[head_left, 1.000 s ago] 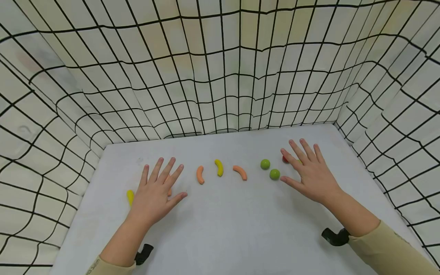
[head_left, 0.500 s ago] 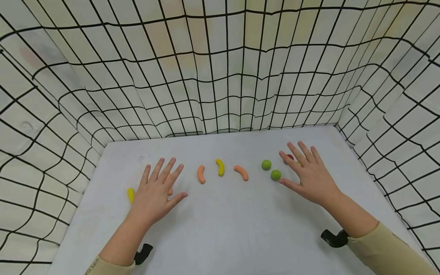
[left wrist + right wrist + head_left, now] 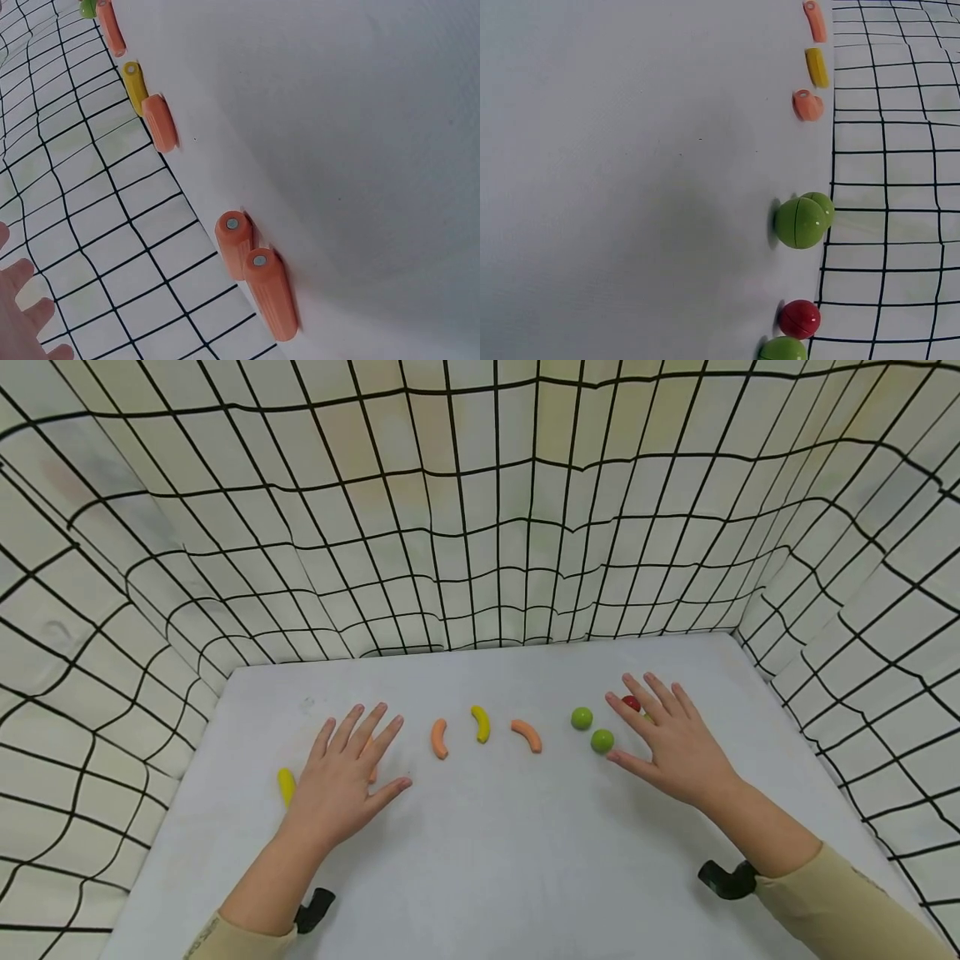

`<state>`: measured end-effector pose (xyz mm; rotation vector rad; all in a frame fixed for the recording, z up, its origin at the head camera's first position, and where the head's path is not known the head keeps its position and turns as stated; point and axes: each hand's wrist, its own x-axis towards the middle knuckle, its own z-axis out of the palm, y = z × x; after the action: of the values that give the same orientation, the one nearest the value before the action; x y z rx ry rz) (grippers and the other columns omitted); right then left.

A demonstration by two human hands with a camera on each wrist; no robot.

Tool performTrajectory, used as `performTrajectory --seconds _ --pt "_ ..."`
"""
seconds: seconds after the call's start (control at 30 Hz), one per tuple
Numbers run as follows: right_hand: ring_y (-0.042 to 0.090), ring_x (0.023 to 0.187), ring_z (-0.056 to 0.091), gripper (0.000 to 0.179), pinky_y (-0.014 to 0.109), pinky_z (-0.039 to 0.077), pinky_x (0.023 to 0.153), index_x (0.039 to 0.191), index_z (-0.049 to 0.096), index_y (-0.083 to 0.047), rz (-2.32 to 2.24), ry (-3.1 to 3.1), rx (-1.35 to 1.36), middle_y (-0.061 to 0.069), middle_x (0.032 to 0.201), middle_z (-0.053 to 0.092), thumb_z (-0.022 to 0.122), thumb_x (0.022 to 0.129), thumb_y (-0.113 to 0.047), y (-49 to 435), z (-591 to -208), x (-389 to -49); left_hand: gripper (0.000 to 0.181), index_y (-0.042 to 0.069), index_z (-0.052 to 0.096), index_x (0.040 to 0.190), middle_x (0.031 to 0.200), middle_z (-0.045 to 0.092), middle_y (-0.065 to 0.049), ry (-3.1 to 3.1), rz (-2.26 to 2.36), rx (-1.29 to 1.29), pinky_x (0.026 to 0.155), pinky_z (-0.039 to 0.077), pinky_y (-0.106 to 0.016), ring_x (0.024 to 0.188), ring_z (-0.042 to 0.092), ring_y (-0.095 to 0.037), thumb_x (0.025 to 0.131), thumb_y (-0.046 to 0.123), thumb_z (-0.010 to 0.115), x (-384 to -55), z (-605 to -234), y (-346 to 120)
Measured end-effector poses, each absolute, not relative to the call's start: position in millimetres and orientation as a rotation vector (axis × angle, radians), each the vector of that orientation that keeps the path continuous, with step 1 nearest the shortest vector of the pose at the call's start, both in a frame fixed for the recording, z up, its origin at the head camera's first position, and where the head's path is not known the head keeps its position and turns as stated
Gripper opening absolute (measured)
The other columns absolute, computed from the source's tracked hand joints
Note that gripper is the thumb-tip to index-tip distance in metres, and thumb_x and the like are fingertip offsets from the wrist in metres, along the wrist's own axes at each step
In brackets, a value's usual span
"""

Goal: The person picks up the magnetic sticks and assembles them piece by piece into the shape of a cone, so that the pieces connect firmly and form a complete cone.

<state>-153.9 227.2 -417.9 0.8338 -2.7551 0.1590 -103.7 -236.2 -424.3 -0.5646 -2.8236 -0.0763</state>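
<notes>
My left hand (image 3: 341, 781) hovers over the left of the white table with fingers spread, holding nothing. Partly hidden by it are a yellow toy banana (image 3: 286, 785) and an orange curved piece (image 3: 372, 772). In the left wrist view, two orange pieces (image 3: 272, 300) lie close together, round metallic discs on their ends. My right hand (image 3: 675, 752), also spread and holding nothing, is over the right side. Near its thumb are two green balls (image 3: 602, 741). A red ball (image 3: 632, 703) and another green ball (image 3: 784, 349) are partly covered by its fingers in the head view.
Between the hands lie an orange curved piece (image 3: 438, 739), a yellow banana (image 3: 481, 724) and another orange piece (image 3: 527, 735). Black netting (image 3: 495, 552) over white walls rises along the back and sides. A black tube-like piece (image 3: 727, 880) sits by each wrist.
My right hand has shifted slightly left and toward me, so more of the red ball shows. The left hand stays almost still. The view has tilted a little; the pieces lie as before.
</notes>
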Motion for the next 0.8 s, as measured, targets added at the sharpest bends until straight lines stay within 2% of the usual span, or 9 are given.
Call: performTrajectory --seconds 0.17,0.37,0.47,0.8 --pt "0.037 0.147 0.020 0.086 0.059 0.018 0.114 0.156 0.034 -0.025 0.251 -2.793 0.824 0.008 0.162 0.024 0.069 0.085 -0.058 225.2 -420.3 -155.2 0.080 0.020 0.032 0.156 0.159 0.031 -0.009 -2.845 -0.164 -0.561 0.113 0.022 -0.056 0.143 0.028 -0.035 0.092 0.064 0.053 -106.5 -427.3 -232.0" --pt "0.037 0.135 0.042 0.084 0.058 0.037 0.105 0.152 0.043 -0.022 0.347 -2.828 0.827 0.012 0.153 0.041 0.078 0.081 -0.052 219.6 -428.5 -159.2 0.075 0.021 0.031 0.157 0.153 0.040 -0.008 -2.931 -0.380 -0.475 0.105 0.034 -0.058 0.137 0.038 -0.033 0.095 0.057 0.055 -110.8 -430.4 -222.2" --pt "0.036 0.130 0.048 0.080 0.056 0.041 0.102 0.149 0.047 -0.021 0.373 -2.865 0.795 0.013 0.148 0.046 0.078 0.081 -0.051 216.5 -433.5 -159.6 0.073 0.021 0.031 0.156 0.150 0.044 -0.009 -2.952 -0.486 -0.431 0.105 0.036 -0.056 0.135 0.042 -0.033 0.096 0.056 0.055 -114.1 -430.7 -216.7" --pt "0.036 0.124 0.052 0.068 0.052 0.052 0.086 0.143 0.055 -0.019 0.413 -2.932 0.654 0.013 0.143 0.051 0.079 0.084 -0.042 213.2 -446.6 -158.8 0.068 0.020 0.034 0.155 0.147 0.047 -0.011 -2.999 -0.552 -0.366 0.107 0.036 -0.053 0.134 0.045 -0.034 0.098 0.051 0.055 -128.7 -437.9 -204.8"
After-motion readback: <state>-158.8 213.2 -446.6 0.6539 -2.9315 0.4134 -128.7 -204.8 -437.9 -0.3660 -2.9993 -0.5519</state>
